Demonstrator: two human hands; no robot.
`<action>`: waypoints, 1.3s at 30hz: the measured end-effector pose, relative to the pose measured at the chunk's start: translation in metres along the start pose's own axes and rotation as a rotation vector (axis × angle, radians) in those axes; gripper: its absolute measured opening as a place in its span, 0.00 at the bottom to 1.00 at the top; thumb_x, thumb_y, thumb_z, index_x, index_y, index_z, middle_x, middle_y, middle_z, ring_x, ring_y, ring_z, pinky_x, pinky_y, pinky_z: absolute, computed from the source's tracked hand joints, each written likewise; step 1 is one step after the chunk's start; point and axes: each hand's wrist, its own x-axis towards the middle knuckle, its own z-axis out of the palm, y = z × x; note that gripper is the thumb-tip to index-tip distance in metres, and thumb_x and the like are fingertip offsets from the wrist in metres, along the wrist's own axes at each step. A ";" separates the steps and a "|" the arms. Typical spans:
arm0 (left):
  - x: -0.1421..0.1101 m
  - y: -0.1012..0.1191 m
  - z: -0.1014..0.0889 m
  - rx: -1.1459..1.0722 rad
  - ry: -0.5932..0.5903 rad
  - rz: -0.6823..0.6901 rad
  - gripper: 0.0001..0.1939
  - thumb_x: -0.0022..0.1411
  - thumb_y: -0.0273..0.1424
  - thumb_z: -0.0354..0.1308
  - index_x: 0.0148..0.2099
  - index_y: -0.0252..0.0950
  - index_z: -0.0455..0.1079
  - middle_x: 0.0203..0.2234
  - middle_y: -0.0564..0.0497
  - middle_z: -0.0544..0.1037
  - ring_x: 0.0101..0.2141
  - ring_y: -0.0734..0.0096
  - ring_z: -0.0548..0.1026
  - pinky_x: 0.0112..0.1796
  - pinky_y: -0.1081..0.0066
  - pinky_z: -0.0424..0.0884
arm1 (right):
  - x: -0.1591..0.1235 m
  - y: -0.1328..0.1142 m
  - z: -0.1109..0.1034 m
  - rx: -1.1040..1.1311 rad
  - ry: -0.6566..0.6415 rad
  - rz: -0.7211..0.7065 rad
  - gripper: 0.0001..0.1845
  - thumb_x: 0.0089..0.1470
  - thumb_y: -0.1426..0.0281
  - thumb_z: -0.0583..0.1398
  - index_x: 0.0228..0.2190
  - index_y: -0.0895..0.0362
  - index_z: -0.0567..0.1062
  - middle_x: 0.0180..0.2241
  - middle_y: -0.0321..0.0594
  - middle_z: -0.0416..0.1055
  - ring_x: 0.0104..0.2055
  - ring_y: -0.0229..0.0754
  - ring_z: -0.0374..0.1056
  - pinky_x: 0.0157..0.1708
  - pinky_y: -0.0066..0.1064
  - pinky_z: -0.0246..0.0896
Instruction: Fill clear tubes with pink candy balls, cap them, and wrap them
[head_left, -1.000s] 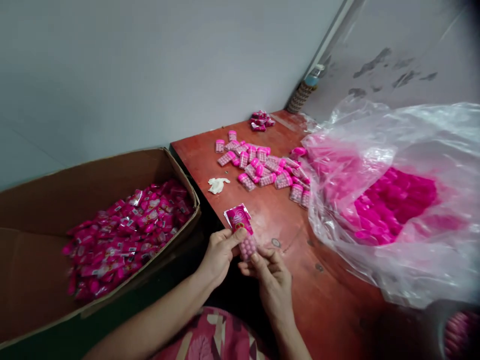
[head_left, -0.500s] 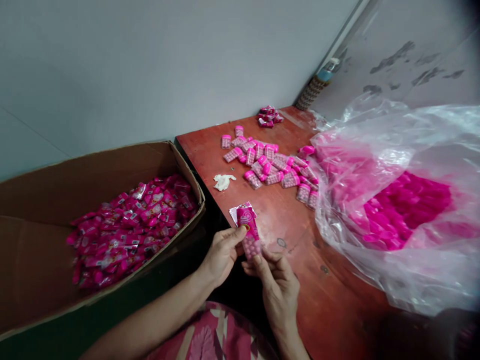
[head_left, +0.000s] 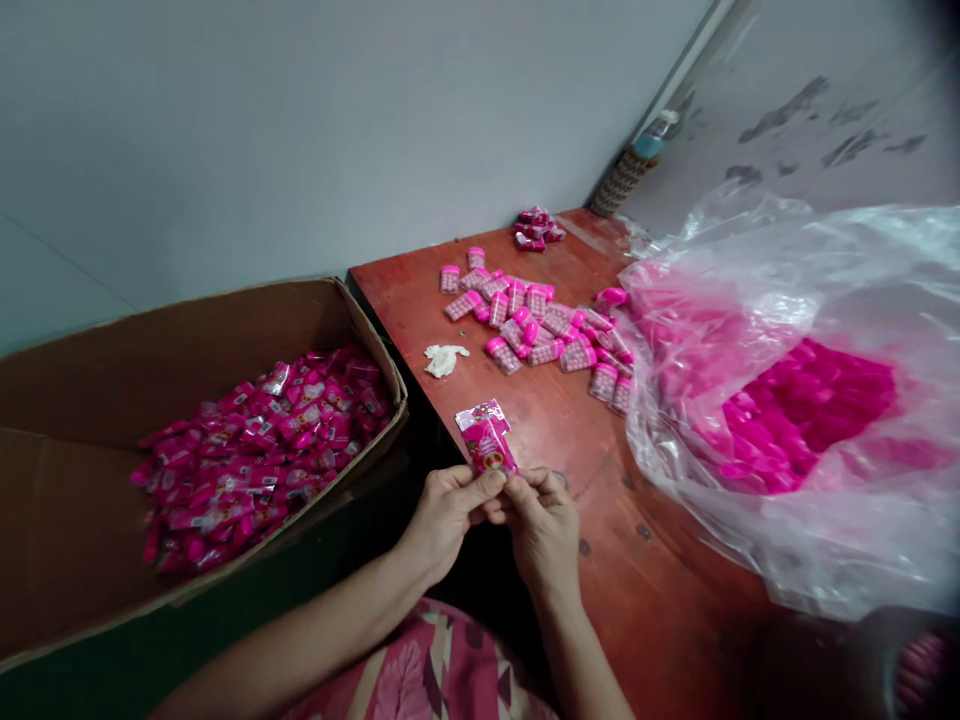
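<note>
Between my two hands is a small candy bottle point(head_left: 493, 450) in a pink printed sleeve, held near the table's front left edge. My left hand point(head_left: 450, 512) is closed, its thumb and fingers pinching the lower left of the sleeved bottle. From the right, my right hand point(head_left: 544, 525) pinches its lower end, fingertips touching those of the left. Just behind the bottle, shiny printed sleeves point(head_left: 491, 411) lie flat on the table. The bottle's lower end is hidden by my fingers.
Loose pink-capped candy bottles point(head_left: 536, 312) lie across the reddish table point(head_left: 667, 640). At right sits a clear plastic bag point(head_left: 675, 440) of pink pieces. A cardboard box point(head_left: 45, 500) at left holds many wrapped bottles. A white scrap point(head_left: 445, 360) and a water bottle point(head_left: 634, 165) are farther back.
The sleeve now covers the bottle down to my fingers, where pink candy balls showed before. My right hand has moved up and closer to the left one.
</note>
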 end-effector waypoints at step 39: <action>0.057 0.030 -0.013 0.626 -0.081 0.016 0.14 0.48 0.39 0.62 0.24 0.31 0.74 0.18 0.50 0.73 0.24 0.69 0.72 0.30 0.70 0.71 | 0.073 -0.053 -0.016 -0.454 -0.433 -0.114 0.14 0.47 0.66 0.61 0.37 0.57 0.70 0.29 0.36 0.74 0.31 0.38 0.69 0.31 0.28 0.63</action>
